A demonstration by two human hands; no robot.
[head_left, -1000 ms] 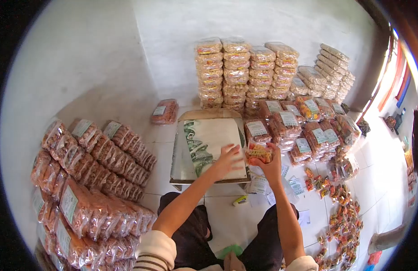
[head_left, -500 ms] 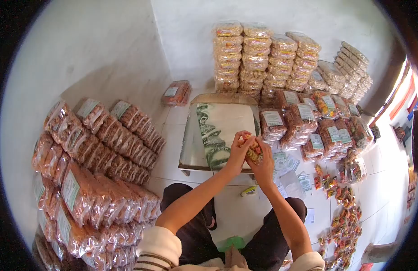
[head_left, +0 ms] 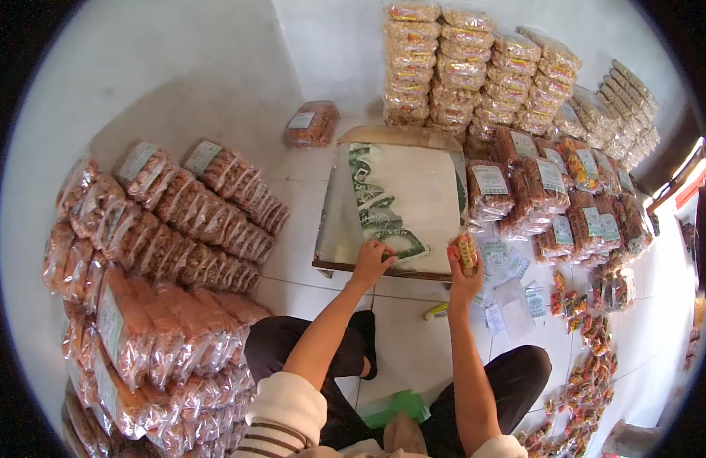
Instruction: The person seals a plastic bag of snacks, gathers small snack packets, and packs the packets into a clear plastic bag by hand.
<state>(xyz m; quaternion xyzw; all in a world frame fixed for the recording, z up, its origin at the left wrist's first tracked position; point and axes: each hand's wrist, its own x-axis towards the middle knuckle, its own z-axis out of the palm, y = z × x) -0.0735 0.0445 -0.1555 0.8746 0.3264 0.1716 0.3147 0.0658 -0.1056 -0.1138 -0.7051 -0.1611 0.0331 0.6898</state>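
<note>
My right hand [head_left: 465,281] holds a small clear packet [head_left: 463,254] with red and yellow contents upright, just off the right front corner of a low table [head_left: 330,248]. At the table's front edge is my left hand [head_left: 374,261], its fingers bent and a little apart, the tips touching the lower end of the printed sheets. These white sheets [head_left: 418,191] lie stacked on the tabletop, with green print showing along their left and lower sides. Nothing shows in my left hand.
Bagged brown goods [head_left: 162,320] are piled high on the left. Tall stacks of pale packs [head_left: 410,65] stand against the wall. Labelled packs [head_left: 547,187] sit right of the table, near loose papers [head_left: 513,305] and many small packets [head_left: 589,366] on the floor. A yellow-green tool [head_left: 437,311] lies below the table.
My hands have come apart. The left has let go of the packet and moved left to the sheets, while the right keeps the packet and has shifted right. The camera view has shifted slightly.
</note>
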